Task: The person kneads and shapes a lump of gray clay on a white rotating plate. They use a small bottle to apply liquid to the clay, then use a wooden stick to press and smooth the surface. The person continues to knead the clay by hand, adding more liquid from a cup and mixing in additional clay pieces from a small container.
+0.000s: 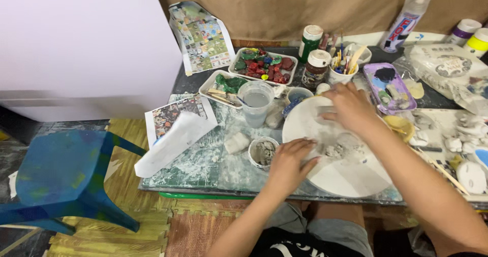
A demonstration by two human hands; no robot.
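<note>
Fingers of left hand (288,160) spread flat on round white board (351,178) rim, right hand (348,107) fingers curled, grip unclear

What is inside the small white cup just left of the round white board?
The small white cup holds a grey, lumpy clay-like mass smeared up its inner wall. Its bottom is covered by that mass. The left hand rests beside it on the round white board.

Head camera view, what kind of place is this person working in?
Probably a home craft corner for clay modelling and painting. Both hands, left hand and right hand, work grey clay on a round white board, beside paint bottles and a tray of painted pieces.
</note>
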